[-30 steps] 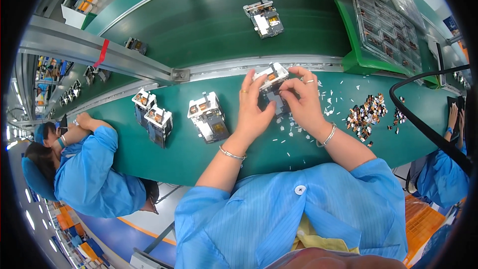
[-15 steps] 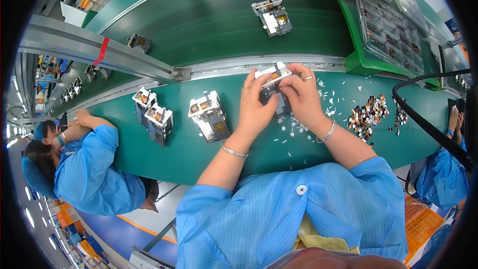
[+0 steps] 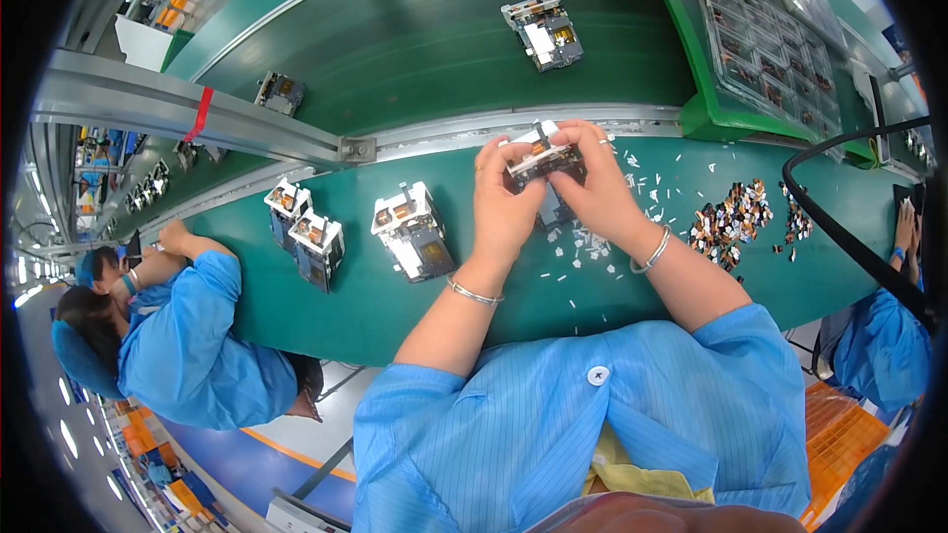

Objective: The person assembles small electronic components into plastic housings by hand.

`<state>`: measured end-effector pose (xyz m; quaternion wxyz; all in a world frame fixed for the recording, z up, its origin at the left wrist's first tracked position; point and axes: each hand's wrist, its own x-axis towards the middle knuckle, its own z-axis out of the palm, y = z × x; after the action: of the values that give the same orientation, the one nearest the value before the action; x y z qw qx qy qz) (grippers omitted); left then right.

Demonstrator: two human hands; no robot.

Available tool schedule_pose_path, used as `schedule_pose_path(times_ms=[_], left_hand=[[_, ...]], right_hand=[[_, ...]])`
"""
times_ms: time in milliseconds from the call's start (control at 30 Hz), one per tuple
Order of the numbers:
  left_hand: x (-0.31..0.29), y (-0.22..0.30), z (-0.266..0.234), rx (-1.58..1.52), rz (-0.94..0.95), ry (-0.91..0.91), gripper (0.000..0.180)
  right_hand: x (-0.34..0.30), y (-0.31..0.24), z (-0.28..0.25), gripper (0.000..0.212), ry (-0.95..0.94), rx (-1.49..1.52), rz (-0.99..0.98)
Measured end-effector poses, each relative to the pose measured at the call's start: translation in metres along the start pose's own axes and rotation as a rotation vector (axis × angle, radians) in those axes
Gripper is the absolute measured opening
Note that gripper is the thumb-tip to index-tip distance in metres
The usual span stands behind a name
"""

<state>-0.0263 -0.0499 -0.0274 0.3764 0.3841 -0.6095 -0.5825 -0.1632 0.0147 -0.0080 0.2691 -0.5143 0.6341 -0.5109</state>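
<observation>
the left hand (image 3: 506, 212) and right hand (image 3: 606, 202) grasp a boxy, white-topped, dark-grey module (image 3: 540, 162) from opposite sides over the flat green tabletop (image 3: 518, 311), fingers curled about its upper part, apparently to steady it. a loose pile of small orange, black and white pieces (image 3: 729, 225) lies rightward, probably within easy reach.

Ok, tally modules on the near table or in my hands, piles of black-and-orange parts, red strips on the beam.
White-topped modules: 4 (3 on the green table, 1 in left hand and right hand)
Piles of small black-and-orange parts: 2
Red strip on the metal beam: 1
Total: 7
</observation>
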Motion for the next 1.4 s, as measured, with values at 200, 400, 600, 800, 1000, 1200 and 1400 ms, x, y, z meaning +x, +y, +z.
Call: schedule_pose_path(times_ms=[200, 400, 600, 800, 1000, 1200, 1400], left_hand=[[0.0, 0.011, 0.0, 0.177, 0.03, -0.026, 0.039], [-0.011, 0.012, -0.008, 0.138, 0.023, -0.04, 0.046], [-0.054, 0.04, -0.055, 0.53, 0.44, 0.141, 0.049], [-0.062, 0.031, -0.106, 0.805, 0.298, 0.386, 0.053], [-0.055, 0.019, -0.123, 0.814, 0.219, 0.367, 0.046], [-0.043, 0.022, -0.104, 0.537, 0.149, 0.162, 0.035], [-0.032, 0.022, -0.038, 0.399, 0.226, -0.002, 0.038]], right_hand=[[0.004, 0.0, 0.001, 0.038, -0.035, -0.132, 0.022], [0.011, 0.006, -0.006, 0.036, -0.127, -0.067, 0.013], [0.052, -0.007, -0.009, 0.032, -0.161, -0.122, -0.065], [0.145, -0.007, 0.007, 0.038, 0.122, -0.372, -0.257], [0.119, 0.008, 0.014, 0.035, 0.133, -0.678, -0.27], [0.02, -0.01, 0.004, 0.029, 0.04, -0.317, -0.314], [-0.07, -0.011, -0.044, 0.017, -0.057, -0.188, -0.121]])
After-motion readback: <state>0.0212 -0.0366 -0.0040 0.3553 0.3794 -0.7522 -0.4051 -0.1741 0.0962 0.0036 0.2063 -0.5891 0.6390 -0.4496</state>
